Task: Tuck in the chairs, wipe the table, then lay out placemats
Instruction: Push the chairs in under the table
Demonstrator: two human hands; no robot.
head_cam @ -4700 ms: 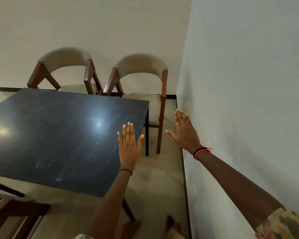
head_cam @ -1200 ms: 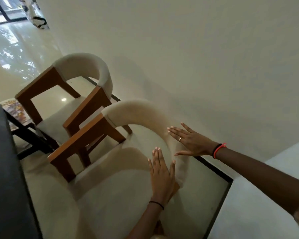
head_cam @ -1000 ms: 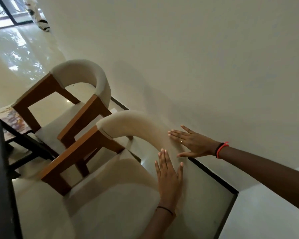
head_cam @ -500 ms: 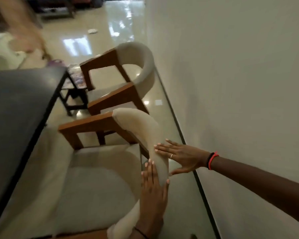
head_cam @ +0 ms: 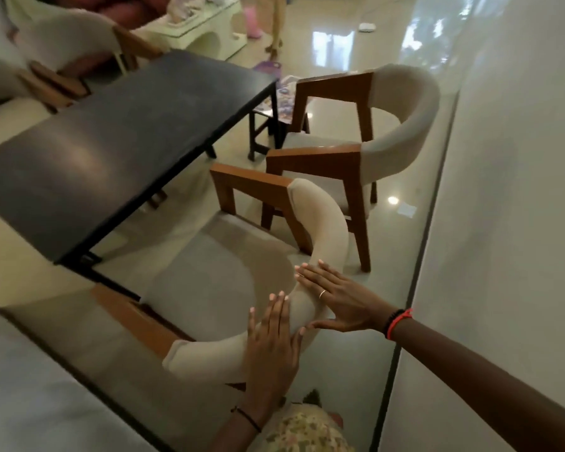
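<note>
My left hand (head_cam: pixel 271 347) and my right hand (head_cam: pixel 336 298) lie flat, fingers straight, against the outside of the cream padded backrest of the near chair (head_cam: pixel 320 223). Neither hand curls around it. This chair has brown wooden arms and a pale seat, and its front reaches the near corner of the dark rectangular table (head_cam: pixel 111 125). A second matching chair (head_cam: pixel 405 119) stands beyond it, away from the table and close to the wall. No cloth is in view.
A small dark stool (head_cam: pixel 268 125) holding colourful printed mats stands beyond the table's far end. Two more chairs (head_cam: pixel 62 37) sit on the table's far left side. The pale wall (head_cam: pixel 519 190) runs along my right. A white low table (head_cam: pixel 206 31) is further back.
My view has swung left toward the table. Both hands came from the air onto the near chair's backrest, and the chair now sits closer to the table's edge.
</note>
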